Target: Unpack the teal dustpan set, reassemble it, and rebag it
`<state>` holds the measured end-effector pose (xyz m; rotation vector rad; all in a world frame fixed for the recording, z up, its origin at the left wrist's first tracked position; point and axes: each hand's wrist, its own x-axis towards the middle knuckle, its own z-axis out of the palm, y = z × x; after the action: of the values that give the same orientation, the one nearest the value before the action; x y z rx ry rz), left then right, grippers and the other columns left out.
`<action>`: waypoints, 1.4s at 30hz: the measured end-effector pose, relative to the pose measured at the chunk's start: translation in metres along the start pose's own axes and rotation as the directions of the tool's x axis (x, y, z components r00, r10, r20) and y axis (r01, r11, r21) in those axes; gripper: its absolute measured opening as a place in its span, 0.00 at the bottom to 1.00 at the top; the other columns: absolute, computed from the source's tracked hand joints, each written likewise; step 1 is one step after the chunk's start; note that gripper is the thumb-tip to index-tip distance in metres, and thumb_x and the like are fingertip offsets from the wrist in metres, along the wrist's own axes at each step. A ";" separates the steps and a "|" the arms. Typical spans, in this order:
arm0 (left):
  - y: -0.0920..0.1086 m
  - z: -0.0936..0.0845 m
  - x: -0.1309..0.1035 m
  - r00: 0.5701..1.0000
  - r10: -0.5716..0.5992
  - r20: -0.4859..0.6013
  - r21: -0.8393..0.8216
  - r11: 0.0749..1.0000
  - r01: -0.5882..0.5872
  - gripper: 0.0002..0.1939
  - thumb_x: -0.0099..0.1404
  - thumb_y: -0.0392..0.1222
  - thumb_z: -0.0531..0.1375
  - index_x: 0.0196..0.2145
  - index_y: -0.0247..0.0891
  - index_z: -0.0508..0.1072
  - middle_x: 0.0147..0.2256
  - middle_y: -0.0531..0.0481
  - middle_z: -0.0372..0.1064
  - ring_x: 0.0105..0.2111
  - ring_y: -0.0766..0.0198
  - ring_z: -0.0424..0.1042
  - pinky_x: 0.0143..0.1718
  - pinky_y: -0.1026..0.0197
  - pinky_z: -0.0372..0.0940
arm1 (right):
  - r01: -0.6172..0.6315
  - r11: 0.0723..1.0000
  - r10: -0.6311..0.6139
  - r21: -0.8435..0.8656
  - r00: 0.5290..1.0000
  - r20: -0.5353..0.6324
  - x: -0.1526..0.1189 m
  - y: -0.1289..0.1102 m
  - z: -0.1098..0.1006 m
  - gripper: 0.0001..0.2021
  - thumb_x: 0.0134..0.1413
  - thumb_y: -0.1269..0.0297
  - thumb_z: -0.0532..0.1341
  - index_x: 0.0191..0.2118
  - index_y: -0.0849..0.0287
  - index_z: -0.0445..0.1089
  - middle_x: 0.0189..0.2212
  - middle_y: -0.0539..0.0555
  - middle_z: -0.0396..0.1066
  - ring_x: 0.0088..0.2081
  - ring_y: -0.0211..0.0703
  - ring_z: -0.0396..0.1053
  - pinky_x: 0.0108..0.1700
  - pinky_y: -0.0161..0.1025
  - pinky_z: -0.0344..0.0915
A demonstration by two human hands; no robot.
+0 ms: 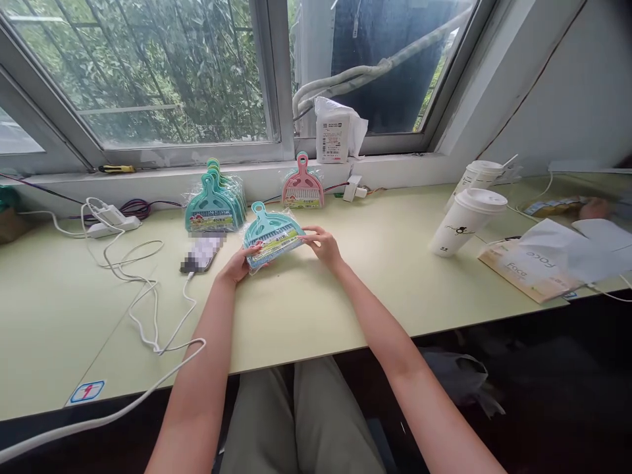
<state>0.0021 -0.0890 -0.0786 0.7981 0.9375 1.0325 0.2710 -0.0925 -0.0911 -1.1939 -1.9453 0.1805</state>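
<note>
Between my hands is a teal mini dustpan and brush set (273,234) in clear wrap, tilted just above the table. My left hand (237,264) grips its lower left corner, thumb on the front. At the right edge, my right hand (322,246) pinches the wrapped set with thumb and fingers. Behind it, to the left, a row of similar teal sets (213,199) leans upright near the window ledge. A pink dustpan and brush set (302,184) stands against the ledge farther right.
A phone (203,253) on a white charging cable (156,316) lies left of my hands. White paper cups (461,224) and a tissue pack (528,263) stand right. A power strip (113,224) lies far left; a white package (338,131) sits on the sill.
</note>
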 end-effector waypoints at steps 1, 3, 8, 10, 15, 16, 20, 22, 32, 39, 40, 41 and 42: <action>0.000 0.001 -0.001 1.000 -0.006 0.013 0.001 1.000 0.006 0.27 0.59 0.31 0.61 0.56 0.32 0.64 0.44 0.35 0.73 0.40 0.47 0.76 0.36 0.50 0.76 | -0.060 0.997 0.060 0.047 0.998 0.002 0.001 0.000 0.002 0.12 0.65 0.61 0.55 0.47 0.48 0.75 0.54 0.50 0.67 0.42 0.41 0.71 0.44 0.39 0.65; -0.001 0.005 -0.004 1.000 -0.002 0.022 0.009 1.000 0.002 0.27 0.59 0.31 0.61 0.56 0.33 0.63 0.44 0.35 0.73 0.40 0.47 0.76 0.35 0.50 0.76 | -0.166 0.981 0.167 0.102 0.986 0.003 0.003 0.000 0.006 0.14 0.65 0.59 0.54 0.47 0.50 0.75 0.53 0.51 0.67 0.36 0.39 0.71 0.39 0.37 0.66; -0.009 0.019 -0.007 0.996 0.022 0.087 0.061 0.998 -0.027 0.28 0.59 0.34 0.63 0.56 0.35 0.61 0.43 0.37 0.72 0.35 0.51 0.77 0.30 0.53 0.76 | -0.223 0.961 0.238 0.163 0.968 -0.077 0.005 0.003 0.014 0.17 0.64 0.64 0.51 0.52 0.51 0.72 0.52 0.53 0.65 0.39 0.40 0.69 0.39 0.36 0.68; -0.012 0.023 -0.007 0.990 0.040 0.136 0.104 0.993 -0.055 0.30 0.58 0.36 0.64 0.57 0.36 0.59 0.45 0.38 0.71 0.34 0.54 0.77 0.29 0.54 0.77 | -0.227 0.950 0.246 0.214 0.967 -0.071 0.005 0.006 0.016 0.19 0.63 0.67 0.49 0.55 0.51 0.69 0.51 0.55 0.65 0.37 0.40 0.69 0.37 0.36 0.70; -0.015 0.027 -0.009 0.984 0.079 0.159 0.196 0.974 -0.109 0.35 0.57 0.41 0.65 0.59 0.40 0.56 0.48 0.39 0.69 0.29 0.58 0.76 0.28 0.54 0.76 | -0.348 0.836 0.369 0.424 0.929 0.034 0.005 0.013 0.020 0.29 0.60 0.63 0.52 0.67 0.50 0.50 0.49 0.55 0.67 0.29 0.38 0.68 0.27 0.35 0.71; -0.016 0.027 -0.009 0.984 0.077 0.162 0.210 0.971 -0.111 0.36 0.57 0.42 0.65 0.60 0.41 0.55 0.48 0.38 0.69 0.29 0.59 0.76 0.28 0.54 0.76 | -0.374 0.808 0.391 0.455 0.918 0.061 0.006 0.014 0.020 0.31 0.60 0.62 0.54 0.67 0.51 0.49 0.48 0.55 0.68 0.28 0.38 0.68 0.26 0.35 0.71; -0.016 0.031 -0.011 0.980 0.096 0.173 0.261 0.955 -0.140 0.41 0.57 0.47 0.65 0.63 0.44 0.51 0.52 0.36 0.66 0.31 0.58 0.76 0.28 0.55 0.75 | -0.391 0.735 0.416 0.554 0.905 0.087 0.007 0.018 0.021 0.28 0.55 0.61 0.58 0.62 0.56 0.60 0.45 0.54 0.72 0.32 0.41 0.70 0.25 0.36 0.72; -0.017 0.036 -0.011 0.977 0.161 0.142 0.251 0.948 -0.193 0.45 0.58 0.51 0.65 0.65 0.48 0.44 0.55 0.36 0.63 0.35 0.57 0.76 0.31 0.54 0.75 | -0.391 0.695 0.435 0.604 0.897 0.080 0.009 0.021 0.022 0.24 0.54 0.62 0.58 0.57 0.59 0.68 0.44 0.54 0.73 0.32 0.41 0.70 0.26 0.36 0.73; -0.023 0.051 -0.006 0.809 0.508 0.297 0.591 0.567 -0.574 0.31 0.52 0.51 0.68 0.53 0.45 0.67 0.51 0.44 0.62 0.50 0.56 0.67 0.46 0.55 0.69 | -0.391 0.624 0.614 0.676 0.781 -0.116 0.012 0.039 0.017 0.19 0.53 0.65 0.57 0.51 0.62 0.69 0.40 0.57 0.73 0.28 0.38 0.68 0.23 0.36 0.70; -0.033 0.042 0.013 0.737 0.666 0.116 0.780 0.398 -0.483 0.09 0.60 0.44 0.60 0.32 0.38 0.77 0.34 0.48 0.65 0.40 0.59 0.67 0.46 0.57 0.62 | -0.296 0.576 0.534 0.762 0.842 -0.077 0.013 0.034 0.023 0.18 0.51 0.64 0.59 0.48 0.60 0.67 0.43 0.56 0.72 0.43 0.45 0.70 0.46 0.44 0.70; -0.033 0.044 0.013 0.733 0.674 0.098 0.787 0.398 -0.472 0.08 0.61 0.44 0.60 0.32 0.38 0.77 0.34 0.48 0.65 0.38 0.60 0.67 0.44 0.58 0.62 | -0.289 0.549 0.535 0.784 0.843 -0.064 0.014 0.034 0.023 0.17 0.50 0.63 0.59 0.47 0.59 0.66 0.44 0.56 0.71 0.45 0.45 0.69 0.50 0.44 0.68; -0.034 0.045 0.013 0.727 0.682 0.085 0.795 0.394 -0.462 0.08 0.61 0.43 0.59 0.31 0.37 0.77 0.33 0.48 0.65 0.37 0.60 0.67 0.42 0.59 0.63 | -0.288 0.515 0.539 0.807 0.841 -0.043 0.014 0.033 0.022 0.16 0.50 0.62 0.59 0.47 0.58 0.66 0.44 0.56 0.71 0.47 0.45 0.69 0.51 0.45 0.67; -0.034 0.047 0.013 0.718 0.692 0.078 0.802 0.384 -0.457 0.08 0.61 0.42 0.59 0.30 0.37 0.77 0.33 0.48 0.64 0.36 0.61 0.67 0.41 0.59 0.62 | -0.293 0.475 0.544 0.830 0.839 -0.015 0.014 0.032 0.021 0.16 0.50 0.61 0.60 0.46 0.57 0.65 0.44 0.55 0.71 0.47 0.45 0.69 0.52 0.45 0.66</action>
<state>0.0594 -0.0926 -0.0938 1.8939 1.4379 1.3733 0.2750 -0.0582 -0.1125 -0.9478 -1.0166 1.0069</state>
